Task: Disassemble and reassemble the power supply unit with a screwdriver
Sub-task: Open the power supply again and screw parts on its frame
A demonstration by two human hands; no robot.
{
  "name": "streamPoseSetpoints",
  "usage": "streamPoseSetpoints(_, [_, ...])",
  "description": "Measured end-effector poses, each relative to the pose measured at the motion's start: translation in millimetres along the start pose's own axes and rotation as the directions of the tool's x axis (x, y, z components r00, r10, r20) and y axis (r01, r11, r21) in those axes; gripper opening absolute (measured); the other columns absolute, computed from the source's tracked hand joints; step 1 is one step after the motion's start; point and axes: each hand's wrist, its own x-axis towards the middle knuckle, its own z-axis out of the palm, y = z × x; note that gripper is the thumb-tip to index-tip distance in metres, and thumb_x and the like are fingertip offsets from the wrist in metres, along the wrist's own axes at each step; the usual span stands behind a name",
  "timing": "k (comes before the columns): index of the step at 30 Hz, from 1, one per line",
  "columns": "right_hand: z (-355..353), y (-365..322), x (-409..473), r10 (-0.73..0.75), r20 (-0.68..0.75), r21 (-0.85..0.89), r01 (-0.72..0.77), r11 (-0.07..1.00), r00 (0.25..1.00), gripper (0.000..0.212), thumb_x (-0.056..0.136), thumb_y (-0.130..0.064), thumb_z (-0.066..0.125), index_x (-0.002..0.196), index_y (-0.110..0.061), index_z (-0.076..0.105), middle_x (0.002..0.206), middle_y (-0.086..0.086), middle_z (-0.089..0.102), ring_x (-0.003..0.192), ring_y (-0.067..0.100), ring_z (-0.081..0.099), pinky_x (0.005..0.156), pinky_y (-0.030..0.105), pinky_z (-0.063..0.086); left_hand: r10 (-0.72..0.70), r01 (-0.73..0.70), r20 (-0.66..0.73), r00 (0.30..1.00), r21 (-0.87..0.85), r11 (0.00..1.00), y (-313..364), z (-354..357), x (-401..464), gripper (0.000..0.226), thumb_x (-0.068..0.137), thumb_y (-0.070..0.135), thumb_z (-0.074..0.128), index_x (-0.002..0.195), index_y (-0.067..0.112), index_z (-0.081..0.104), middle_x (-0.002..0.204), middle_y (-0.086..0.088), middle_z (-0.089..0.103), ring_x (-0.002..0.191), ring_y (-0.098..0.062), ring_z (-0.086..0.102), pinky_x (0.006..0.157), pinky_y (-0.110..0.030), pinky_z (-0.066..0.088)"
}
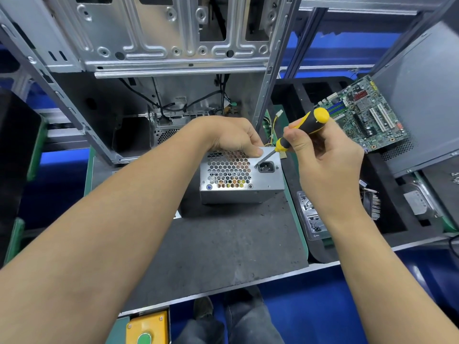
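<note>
Your left hand (233,137) held the top edge of the power supply (242,177) on the worktop (223,244), fingers curled over it. Your right hand (323,155) gripped the screwdriver (298,131), its tip at a screw beside the socket (266,167).

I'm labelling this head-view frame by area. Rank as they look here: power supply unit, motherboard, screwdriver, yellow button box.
1. power supply unit and motherboard: look about alike, and the board lies farther off, so unranked.
2. yellow button box: cut off by the frame's edge.
3. screwdriver: partly hidden by the right hand.
</note>
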Motion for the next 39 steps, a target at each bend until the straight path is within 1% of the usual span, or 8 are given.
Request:
streamPoseSetpoints(8, [-10, -28, 12, -0.106, 0.183, -0.277, 0.154, 0.949, 0.978, 0.054, 0.082, -0.024, 0.078, 0.122, -0.028, 0.042, 0.079, -0.002, 0.061, 0.068, 0.024, 0.061, 0.070, 0.043, 0.054, 0.004, -0.004, 0.015, 1.000, 0.011, 1.000, -1, 1, 2, 0.052, 0.098, 0.015, 0.061, 0.051, 0.034, 0.071, 0.052, 0.019, 0.057, 0.047, 0.003, 0.050, 0.051, -0.013, 0.042])
streamPoseSetpoints(15, [-17, -49, 33, -0.010, 0.541, -0.476, 0.316, 0.821, 0.841, 0.027, 0.096, -0.024, 0.050, 0.122, -0.023, 0.043, 0.104, 0.001, 0.053, 0.088, 0.029, 0.055, 0.084, 0.048, 0.047, -0.016, 0.016, -0.018, 1.000, 0.015, 1.000, -3, 1, 3, 0.047, 0.095, 0.012, 0.062, 0.053, 0.033, 0.070, 0.051, 0.019, 0.055, 0.047, 0.003, 0.047, 0.058, -0.020, 0.041])
streamPoseSetpoints(23, [-13, -68, 55, 0.060, 0.614, -0.673, 0.482, 0.561, 0.787, 0.027, 0.094, -0.044, 0.052, 0.094, -0.018, 0.048, 0.086, 0.008, 0.049, 0.088, 0.037, 0.054, 0.072, 0.041, 0.044, -0.014, 0.015, -0.041, 0.999, 0.012, 1.000, -3, 1, 4, 0.031, 0.092, 0.012, 0.066, 0.068, 0.029, 0.075, 0.064, 0.019, 0.063, 0.064, -0.001, 0.054, 0.068, -0.022, 0.042])
streamPoseSetpoints(26, [-11, -82, 56, 0.161, 0.669, -0.607, 0.409, 0.682, 0.725, 0.037, 0.084, -0.052, 0.033, 0.098, -0.020, 0.044, 0.098, 0.002, 0.043, 0.087, 0.030, 0.051, 0.079, 0.046, 0.047, 0.002, -0.002, -0.055, 0.998, -0.001, 1.000, -4, 2, 5, 0.016, 0.086, 0.012, 0.067, 0.078, 0.023, 0.076, 0.081, 0.006, 0.070, 0.080, -0.013, 0.057, 0.080, -0.030, 0.046])
streamPoseSetpoints(28, [-11, -86, 58, 0.196, 0.708, -0.590, 0.416, 0.692, 0.679, 0.040, 0.078, -0.053, 0.026, 0.095, -0.024, 0.046, 0.095, -0.003, 0.041, 0.089, 0.027, 0.051, 0.082, 0.044, 0.046, 0.008, -0.009, -0.060, 0.998, -0.019, 1.000, -5, 2, 5, 0.016, 0.086, 0.011, 0.066, 0.076, 0.020, 0.074, 0.077, 0.001, 0.069, 0.073, -0.009, 0.057, 0.072, -0.030, 0.050])
streamPoseSetpoints(32, [-10, -77, 63, 0.171, 0.648, -0.737, 0.556, 0.384, 0.742, 0.022, 0.102, -0.035, 0.042, 0.106, -0.015, 0.049, 0.083, 0.007, 0.042, 0.082, 0.035, 0.049, 0.076, 0.046, 0.049, 0.001, -0.001, -0.016, 1.000, 0.017, 1.000, -7, 0, 6, 0.038, 0.094, 0.012, 0.063, 0.060, 0.026, 0.073, 0.058, 0.019, 0.062, 0.052, 0.005, 0.052, 0.056, -0.012, 0.041])
streamPoseSetpoints(36, [-15, -90, 62, 0.259, 0.745, -0.619, 0.490, 0.614, 0.615, 0.021, 0.091, -0.039, 0.033, 0.100, -0.022, 0.042, 0.107, 0.003, 0.044, 0.087, 0.028, 0.052, 0.082, 0.044, 0.047, 0.002, -0.002, -0.048, 0.999, 0.010, 1.000, -8, 0, 9, 0.036, 0.091, 0.009, 0.065, 0.063, 0.030, 0.074, 0.069, 0.011, 0.068, 0.069, -0.008, 0.056, 0.072, -0.028, 0.048])
streamPoseSetpoints(39, [-10, -84, 66, 0.215, 0.741, -0.653, 0.608, 0.451, 0.636, 0.005, 0.100, -0.021, 0.047, 0.098, -0.018, 0.044, 0.094, 0.004, 0.042, 0.083, 0.031, 0.052, 0.075, 0.044, 0.048, -0.008, 0.008, -0.033, 0.999, 0.003, 1.000, -8, 1, 9, 0.042, 0.093, 0.010, 0.064, 0.057, 0.031, 0.072, 0.053, 0.018, 0.057, 0.049, 0.001, 0.048, 0.056, -0.018, 0.041])
